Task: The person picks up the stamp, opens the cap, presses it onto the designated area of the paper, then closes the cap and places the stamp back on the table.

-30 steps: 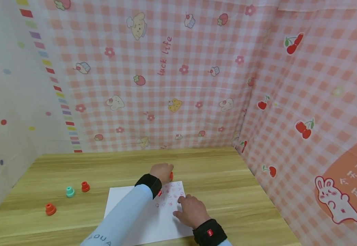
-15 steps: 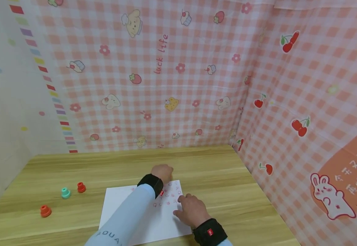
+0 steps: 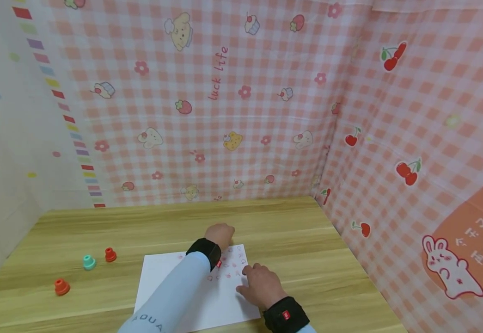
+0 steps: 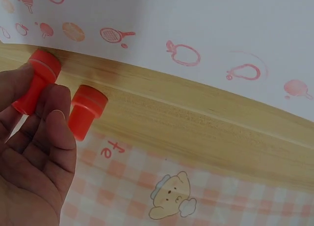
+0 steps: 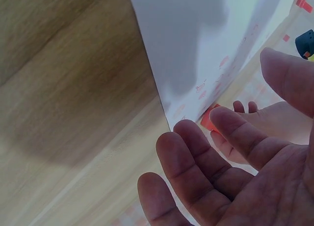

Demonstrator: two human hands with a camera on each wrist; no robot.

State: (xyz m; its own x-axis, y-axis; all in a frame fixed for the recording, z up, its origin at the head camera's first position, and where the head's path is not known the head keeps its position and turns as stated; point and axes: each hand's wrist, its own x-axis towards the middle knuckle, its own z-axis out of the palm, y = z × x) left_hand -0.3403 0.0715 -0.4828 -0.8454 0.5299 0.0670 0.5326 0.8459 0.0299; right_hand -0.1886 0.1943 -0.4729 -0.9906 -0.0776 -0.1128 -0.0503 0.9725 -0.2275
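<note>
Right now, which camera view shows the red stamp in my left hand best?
Left wrist: the red stamp looks largest there, base and handle visible in the left hand. Head: the hand hides it. Right wrist: a partly hidden red patch, perhaps it.

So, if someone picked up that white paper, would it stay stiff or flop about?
The white paper would probably flop, since its edge looks thin. It is likely light too, seeming a single sheet. Lying on the smooth-looking table, it may slide or buckle if pushed.
</note>
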